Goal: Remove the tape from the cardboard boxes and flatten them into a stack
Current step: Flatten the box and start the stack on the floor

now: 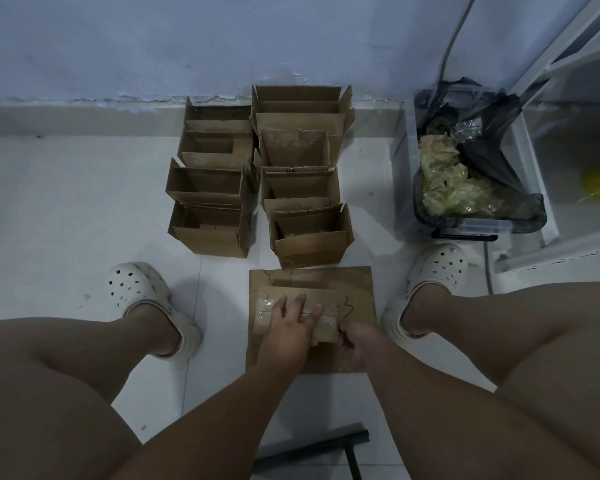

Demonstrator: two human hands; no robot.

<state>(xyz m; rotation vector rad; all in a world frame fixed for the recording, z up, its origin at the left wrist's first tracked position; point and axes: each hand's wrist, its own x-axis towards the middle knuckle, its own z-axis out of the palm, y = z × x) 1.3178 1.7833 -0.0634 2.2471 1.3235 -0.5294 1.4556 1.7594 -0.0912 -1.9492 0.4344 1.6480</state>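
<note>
A small cardboard box (284,296) lies on a flattened sheet of cardboard (355,292) on the floor between my feet. Clear tape (267,303) runs across the box's top. My left hand (288,327) presses flat on the box with fingers spread. At the box's right end, my right hand (355,339) pinches the tape. Several open, upright cardboard boxes (215,202) stand in two rows beyond, toward the wall.
A clear plastic bin (471,223) lined with a black bag holds crumpled tape at the right. A white shelf frame (551,251) stands further right. My two white clogs (142,289) flank the cardboard. A dark stool leg (354,452) shows at the bottom.
</note>
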